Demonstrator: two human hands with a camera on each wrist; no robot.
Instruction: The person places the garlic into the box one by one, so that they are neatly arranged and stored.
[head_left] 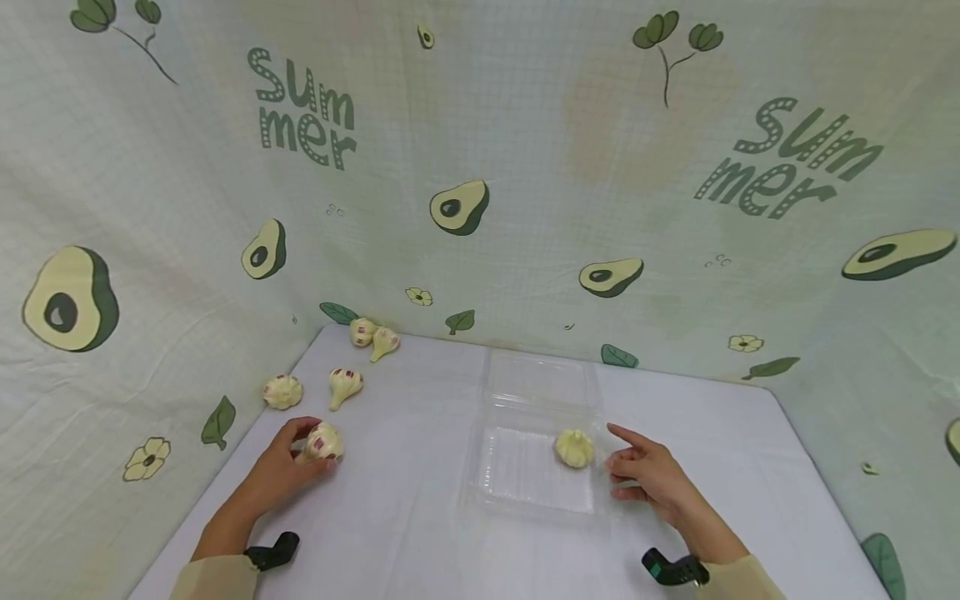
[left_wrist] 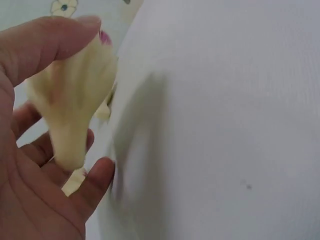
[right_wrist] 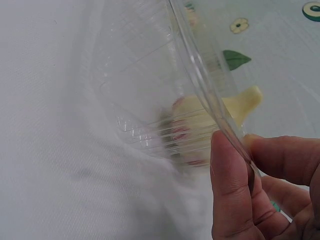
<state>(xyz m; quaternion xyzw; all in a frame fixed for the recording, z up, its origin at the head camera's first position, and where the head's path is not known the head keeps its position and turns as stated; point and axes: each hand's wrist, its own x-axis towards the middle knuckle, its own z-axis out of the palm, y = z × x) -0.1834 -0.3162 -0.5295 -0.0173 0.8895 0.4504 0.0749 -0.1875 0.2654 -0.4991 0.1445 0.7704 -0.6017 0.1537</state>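
Lower left, your left hand (head_left: pixel 283 463) grips garlic (head_left: pixel 325 442); your right hand (head_left: pixel 651 477) pinches the box (head_left: pixel 517 472). Likely packing: next, carry rightward.

In your head view you can read one word, "summer", printed twice in grey-green lowercase letters on the pale cloth (head_left: pixel 525 108) that hangs at the back, each time broken over two lines with "sum" above "mer". You find the first print (head_left: pixel 306 112) in the upper left part of the view, its lines sloping down to the right and some of its strokes filled with pale dots. The second print (head_left: pixel 787 158) faces you at the upper right, also partly dotted, its letters larger, wider spaced and leaning to the right.
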